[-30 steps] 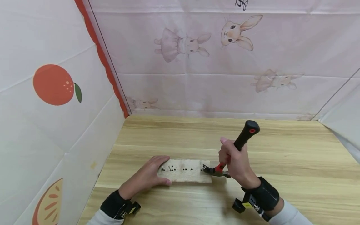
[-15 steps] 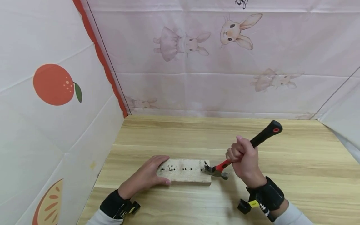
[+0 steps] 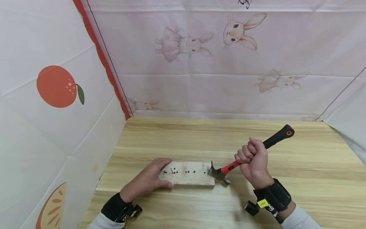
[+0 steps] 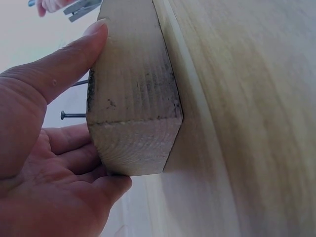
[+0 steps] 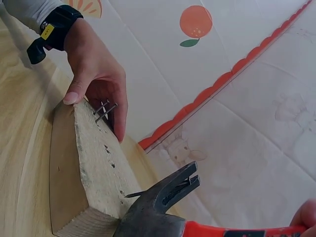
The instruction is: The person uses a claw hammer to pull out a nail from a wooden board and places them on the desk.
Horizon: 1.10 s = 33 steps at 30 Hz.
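Observation:
A pale wooden block (image 3: 190,178) lies on the table, its top marked by a row of dark holes. My left hand (image 3: 151,175) grips its left end, thumb on the near side and fingers on the far side. Two nails (image 5: 105,112) stick up beside that hand. My right hand (image 3: 254,160) holds a claw hammer (image 3: 218,173) by its red and black handle, which slants up to the right. The hammer's head rests at the block's right end. A nail (image 5: 134,194) sits at the claw, its pointed end showing slantwise close over the block's top.
The wood-grain table (image 3: 183,136) reaches back to a pink cloth wall (image 3: 188,89) printed with rabbits. A white cloth wall (image 3: 94,140) with fruit prints stands along the left side.
My right hand has moved right, swinging the hammer's handle over to the right and lower. The claw has shifted right, and a slanted nail now shows at it. The left hand and block stay put.

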Tool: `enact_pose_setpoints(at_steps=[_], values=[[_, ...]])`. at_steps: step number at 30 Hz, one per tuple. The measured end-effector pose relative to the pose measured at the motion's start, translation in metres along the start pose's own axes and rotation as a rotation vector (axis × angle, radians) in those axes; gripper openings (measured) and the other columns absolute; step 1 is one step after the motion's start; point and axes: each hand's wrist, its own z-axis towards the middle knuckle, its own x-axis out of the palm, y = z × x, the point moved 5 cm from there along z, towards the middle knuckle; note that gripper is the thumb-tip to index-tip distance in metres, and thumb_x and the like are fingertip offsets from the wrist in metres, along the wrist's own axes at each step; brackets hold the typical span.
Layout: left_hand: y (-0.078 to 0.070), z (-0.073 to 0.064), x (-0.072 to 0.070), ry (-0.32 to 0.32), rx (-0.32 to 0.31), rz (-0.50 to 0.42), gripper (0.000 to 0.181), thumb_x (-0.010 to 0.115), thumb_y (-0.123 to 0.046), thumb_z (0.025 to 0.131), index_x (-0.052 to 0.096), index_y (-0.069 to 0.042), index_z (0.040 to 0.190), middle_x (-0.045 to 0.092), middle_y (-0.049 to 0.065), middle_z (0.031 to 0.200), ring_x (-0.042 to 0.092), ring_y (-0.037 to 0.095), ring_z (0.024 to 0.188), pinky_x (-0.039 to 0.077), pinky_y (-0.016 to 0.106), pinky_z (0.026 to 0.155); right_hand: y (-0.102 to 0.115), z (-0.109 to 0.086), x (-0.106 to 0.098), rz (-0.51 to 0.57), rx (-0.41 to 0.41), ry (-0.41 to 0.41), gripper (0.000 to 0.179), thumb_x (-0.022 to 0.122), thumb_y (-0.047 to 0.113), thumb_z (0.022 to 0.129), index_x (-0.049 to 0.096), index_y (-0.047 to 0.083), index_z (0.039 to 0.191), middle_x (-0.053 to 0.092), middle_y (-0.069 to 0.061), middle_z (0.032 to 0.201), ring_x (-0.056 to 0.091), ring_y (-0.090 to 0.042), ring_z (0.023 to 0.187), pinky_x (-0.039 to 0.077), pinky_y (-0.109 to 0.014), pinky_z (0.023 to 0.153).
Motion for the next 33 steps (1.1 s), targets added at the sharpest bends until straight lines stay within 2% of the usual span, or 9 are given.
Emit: enact_pose_setpoints(at_steps=[7,16,21,26,33], values=[[-0.002,0.001,-0.001,0.014,-0.008,0.009,0.092,0.085,-0.043,0.062,0.046,-0.007,0.137,0.049,0.009,0.137,0.042,0.023,0.125,0.038,0.044,0.102,0.001,-0.001,-0.001,0.013,0.007,0.007,0.046,0.022,0.017,0.104,0.021,0.015,0.058,0.014,0.003,0.052,0.011,-0.013,0.043,0.006,-0.028,0.048],[-0.007,0.001,-0.002,0.044,-0.005,0.057,0.093,0.083,-0.048,0.063,0.046,-0.007,0.138,0.048,0.009,0.138,0.041,0.024,0.126,0.038,0.043,0.102,0.009,-0.002,0.005,-0.05,0.003,0.007,0.046,0.023,0.018,0.104,0.019,0.015,0.058,0.016,0.004,0.052,0.013,-0.014,0.043,0.008,-0.029,0.047],[-0.017,0.001,-0.014,-0.006,-0.016,0.061,0.095,0.081,-0.057,0.062,0.047,-0.012,0.138,0.05,0.007,0.137,0.042,0.022,0.125,0.039,0.043,0.101,0.016,-0.002,0.011,-0.073,-0.017,0.023,0.046,0.023,0.018,0.104,0.021,0.015,0.058,0.017,0.004,0.052,0.015,-0.013,0.042,0.01,-0.029,0.047],[-0.033,0.003,-0.023,-0.069,0.038,0.043,0.093,0.077,-0.064,0.062,0.048,-0.017,0.137,0.053,0.002,0.134,0.045,0.018,0.123,0.042,0.042,0.099,0.02,-0.005,0.019,-0.069,-0.022,0.05,0.046,0.02,0.016,0.104,0.022,0.015,0.058,0.017,0.003,0.052,0.014,-0.013,0.042,0.01,-0.029,0.046],[-0.056,0.004,-0.023,-0.109,0.114,-0.099,0.078,0.076,-0.061,0.066,0.051,-0.028,0.133,0.056,-0.008,0.129,0.047,0.009,0.12,0.046,0.04,0.094,0.021,-0.011,0.031,-0.074,-0.003,0.054,0.046,0.022,0.017,0.104,0.022,0.015,0.059,0.018,0.004,0.052,0.015,-0.013,0.042,0.011,-0.029,0.047]])
